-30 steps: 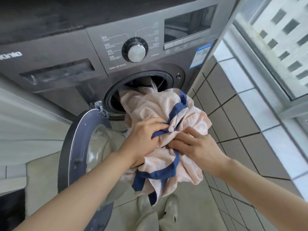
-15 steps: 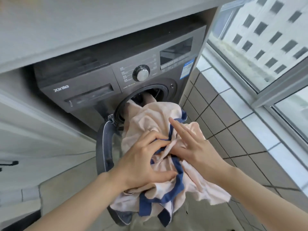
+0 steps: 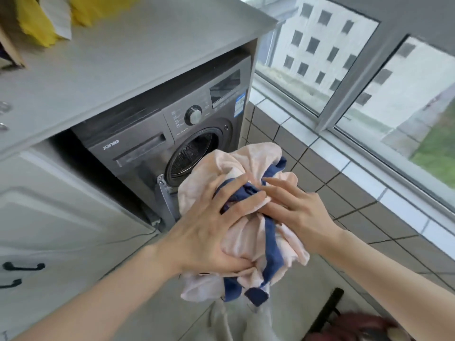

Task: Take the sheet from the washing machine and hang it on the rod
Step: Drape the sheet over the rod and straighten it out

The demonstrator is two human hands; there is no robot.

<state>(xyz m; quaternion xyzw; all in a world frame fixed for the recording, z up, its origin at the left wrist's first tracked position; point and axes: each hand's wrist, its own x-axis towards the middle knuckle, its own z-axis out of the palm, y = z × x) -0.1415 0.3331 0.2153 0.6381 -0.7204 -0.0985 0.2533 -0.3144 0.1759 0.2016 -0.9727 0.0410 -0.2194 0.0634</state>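
Note:
The sheet (image 3: 248,161) is a bunched bundle of pale pink cloth with dark blue edging, held in front of me, clear of the drum. My left hand (image 3: 211,225) grips the bundle from the left, thumb under it and fingers spread over the top. My right hand (image 3: 293,205) holds it from the right, fingertips pressed into the blue folds. The dark grey washing machine (image 3: 152,139) stands under a counter, its round opening (image 3: 192,156) showing the bare drum. Its door (image 3: 167,205) hangs open, mostly hidden behind the sheet. No rod is in view.
A grey counter (image 3: 123,57) tops the machine, with yellow cloth (image 3: 41,20) at its back left. White cabinet doors (image 3: 49,217) lie left. A tiled low wall (image 3: 344,193) and a window (image 3: 369,70) run along the right. A dark stick (image 3: 330,308) and something red (image 3: 357,328) sit bottom right.
The sheet has come fully out of the drum and been gathered into a bundle. My view has pulled back and risen, so the counter top and window now show.

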